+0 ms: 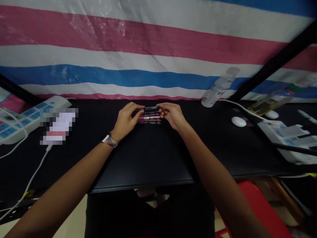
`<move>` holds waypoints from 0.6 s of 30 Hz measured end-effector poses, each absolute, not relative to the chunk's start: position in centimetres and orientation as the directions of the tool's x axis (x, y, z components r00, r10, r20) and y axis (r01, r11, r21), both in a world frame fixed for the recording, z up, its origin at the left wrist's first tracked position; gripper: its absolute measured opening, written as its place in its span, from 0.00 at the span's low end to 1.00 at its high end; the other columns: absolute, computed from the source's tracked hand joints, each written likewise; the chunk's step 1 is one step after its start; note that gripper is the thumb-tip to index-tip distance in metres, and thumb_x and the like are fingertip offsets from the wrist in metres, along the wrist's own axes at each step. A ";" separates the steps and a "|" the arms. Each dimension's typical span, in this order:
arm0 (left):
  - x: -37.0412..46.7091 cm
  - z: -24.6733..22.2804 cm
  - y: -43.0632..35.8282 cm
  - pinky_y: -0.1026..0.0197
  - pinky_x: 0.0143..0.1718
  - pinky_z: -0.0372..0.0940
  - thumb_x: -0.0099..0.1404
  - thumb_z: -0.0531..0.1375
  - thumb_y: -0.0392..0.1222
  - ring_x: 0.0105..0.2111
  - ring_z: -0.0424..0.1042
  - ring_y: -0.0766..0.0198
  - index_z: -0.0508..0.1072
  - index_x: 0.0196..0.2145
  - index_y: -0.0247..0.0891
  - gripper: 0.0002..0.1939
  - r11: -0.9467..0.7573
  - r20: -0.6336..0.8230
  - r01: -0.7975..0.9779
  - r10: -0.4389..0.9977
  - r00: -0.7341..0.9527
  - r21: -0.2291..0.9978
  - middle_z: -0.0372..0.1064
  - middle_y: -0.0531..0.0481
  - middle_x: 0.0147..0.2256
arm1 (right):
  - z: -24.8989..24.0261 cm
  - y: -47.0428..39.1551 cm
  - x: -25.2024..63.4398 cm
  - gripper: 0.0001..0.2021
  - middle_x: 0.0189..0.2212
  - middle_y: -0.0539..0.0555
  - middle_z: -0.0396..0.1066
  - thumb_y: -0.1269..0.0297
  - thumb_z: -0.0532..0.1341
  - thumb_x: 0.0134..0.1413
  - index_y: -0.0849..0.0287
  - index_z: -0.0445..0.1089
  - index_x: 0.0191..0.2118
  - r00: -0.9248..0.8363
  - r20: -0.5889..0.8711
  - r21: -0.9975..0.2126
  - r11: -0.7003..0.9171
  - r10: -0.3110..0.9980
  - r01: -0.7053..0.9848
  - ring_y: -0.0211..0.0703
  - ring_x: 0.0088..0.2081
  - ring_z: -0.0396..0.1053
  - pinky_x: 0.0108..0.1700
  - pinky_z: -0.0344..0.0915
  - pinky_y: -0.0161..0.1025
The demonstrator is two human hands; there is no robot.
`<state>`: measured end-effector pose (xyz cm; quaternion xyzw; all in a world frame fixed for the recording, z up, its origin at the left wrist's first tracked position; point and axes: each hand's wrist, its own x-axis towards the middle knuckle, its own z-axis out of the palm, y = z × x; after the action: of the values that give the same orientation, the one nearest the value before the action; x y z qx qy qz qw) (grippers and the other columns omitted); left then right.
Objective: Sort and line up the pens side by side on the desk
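Note:
Several pens (150,117), black, red and white, lie side by side crosswise on the black table (148,155). A dark pen (151,108) is at the far side of the row. Its left end is between the thumb and fingers of my left hand (126,120), and its right end is pinched by my right hand (173,115). Whether this pen is lifted or rests on the table I cannot tell. A colourful band and a white piece circle my left wrist (110,140). My right fingers partly cover the right ends of the other pens.
A power strip (7,135) and a blurred-out device (59,127) with a white cable are at left. Rightward are a clear bottle (218,91), a white mouse (238,121), a tilted bottle with yellow liquid (269,102) and another power strip (284,152). A striped sheet (138,59) hangs behind.

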<state>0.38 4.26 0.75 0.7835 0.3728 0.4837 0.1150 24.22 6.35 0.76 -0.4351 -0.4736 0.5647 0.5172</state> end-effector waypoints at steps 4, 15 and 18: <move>0.2 0.8 4.4 0.52 0.47 0.73 0.75 0.65 0.42 0.43 0.80 0.54 0.84 0.47 0.44 0.07 -0.687 0.659 0.469 0.708 0.255 0.556 0.83 0.46 0.43 | 0.7 6.3 24.2 0.06 0.29 0.54 0.75 0.63 0.71 0.60 0.59 0.83 0.37 -0.090 0.019 -0.983 0.003 0.996 -0.181 0.40 0.30 0.70 0.38 0.75 0.44; -0.1 0.4 4.9 0.58 0.34 0.69 0.73 0.66 0.49 0.29 0.75 0.60 0.88 0.44 0.42 0.12 -0.491 0.469 0.339 0.871 0.150 0.803 0.80 0.50 0.30 | 0.6 6.2 23.9 0.08 0.29 0.53 0.78 0.61 0.75 0.56 0.59 0.85 0.39 -0.079 0.058 -0.979 0.042 0.995 -0.197 0.40 0.30 0.74 0.43 0.79 0.45; -0.1 0.3 5.2 0.59 0.32 0.69 0.69 0.70 0.51 0.29 0.74 0.61 0.87 0.45 0.43 0.13 -0.463 0.460 0.316 0.883 0.091 0.828 0.81 0.50 0.32 | 0.5 6.3 24.0 0.10 0.30 0.54 0.79 0.59 0.76 0.54 0.58 0.85 0.39 -0.080 0.079 -0.973 0.059 0.994 -0.223 0.40 0.30 0.74 0.42 0.79 0.45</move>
<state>-0.10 5.24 0.25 0.6847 0.4379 0.5126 0.2768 24.01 6.25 0.55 -0.4011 -0.4802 0.5564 0.5467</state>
